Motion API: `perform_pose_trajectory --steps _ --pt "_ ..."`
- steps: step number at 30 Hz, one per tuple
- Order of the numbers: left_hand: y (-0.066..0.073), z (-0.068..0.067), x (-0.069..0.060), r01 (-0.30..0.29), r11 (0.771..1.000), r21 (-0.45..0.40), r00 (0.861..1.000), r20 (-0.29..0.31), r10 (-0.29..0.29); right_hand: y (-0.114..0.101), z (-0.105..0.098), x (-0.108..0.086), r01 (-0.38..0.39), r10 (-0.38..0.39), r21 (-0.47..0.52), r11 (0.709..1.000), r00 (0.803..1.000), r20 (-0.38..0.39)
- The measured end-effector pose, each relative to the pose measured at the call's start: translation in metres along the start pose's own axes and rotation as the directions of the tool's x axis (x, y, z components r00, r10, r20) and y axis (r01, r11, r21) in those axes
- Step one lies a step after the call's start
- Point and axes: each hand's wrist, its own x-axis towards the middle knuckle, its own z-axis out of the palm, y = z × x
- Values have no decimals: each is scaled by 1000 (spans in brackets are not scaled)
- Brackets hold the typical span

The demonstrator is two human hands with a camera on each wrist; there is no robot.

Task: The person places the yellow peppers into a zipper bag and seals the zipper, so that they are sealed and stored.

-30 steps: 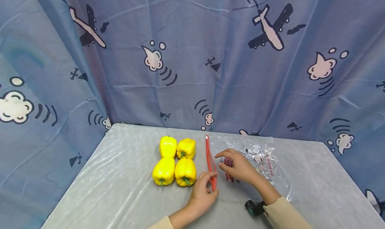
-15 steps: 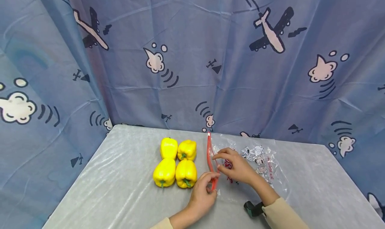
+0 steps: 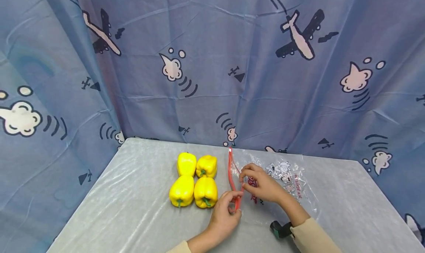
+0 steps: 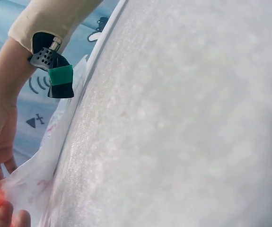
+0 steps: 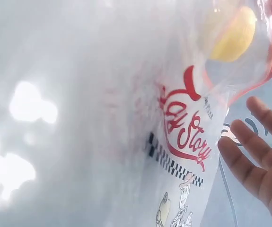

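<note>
At the red bag rim [image 3: 230, 170], left hand [image 3: 220, 216] and right hand [image 3: 261, 183] curl, pinching it.

A clear, red-lettered plastic bag [image 3: 288, 178] spreads beneath the right hand [image 3: 262, 184], its red-edged mouth [image 3: 230, 168] parted there and gripped at the near end by the left hand [image 3: 223, 213].

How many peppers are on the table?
4: back-left pepper, back-right pepper, front-left pepper and front-right pepper, clustered left of the bag.
</note>
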Motion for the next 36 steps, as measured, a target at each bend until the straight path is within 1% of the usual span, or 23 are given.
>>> perform_pose_trajectory --steps 3,6,7,8,10,11,13,15,18,19,22,28,33,36 --pt "-1 1 0 40 999 9 999 1 -40 1 -1 0 1 -2 12 1000 1000 12" --pt "-2 2 -1 88 996 25 996 15 -88 3 -1 0 7 -7 14 1000 1000 19" --pt "-2 2 -1 90 995 39 996 19 -91 3 -1 0 8 -8 15 1000 1000 20" --pt "-2 2 0 88 995 54 996 25 -89 3 -1 0 6 -7 16 1000 1000 19" --pt "-3 2 -1 63 994 88 997 30 -66 3 -1 0 3 -3 17 1000 1000 15" --pt "-3 3 -1 48 993 105 998 29 -51 3 -1 0 -2 2 23 1000 1000 13" --pt "-3 3 -1 -1 991 134 1000 21 -2 1 -2 0 -22 22 32 999 1000 11" --pt "-3 3 -1 -27 988 149 1000 12 26 0 -2 -1 -38 38 35 999 999 10" --pt "-2 5 0 -41 988 151 999 2 41 -2 -4 -3 -59 58 48 997 998 19" --pt "-2 5 0 -33 989 148 999 -1 33 -2 -5 -4 -61 60 47 997 998 23" --pt "-1 6 1 -34 991 131 999 -12 36 -1 -7 -6 -56 55 41 998 998 35" --pt "0 6 1 -17 994 111 1000 -21 19 4 -6 -8 -22 21 14 1000 998 61" --pt "0 6 2 12 994 108 1000 3 -13 2 -6 -11 -45 40 45 998 993 112" --pt "0 6 3 19 994 103 1000 7 -20 1 -7 -12 -60 52 58 997 991 120"
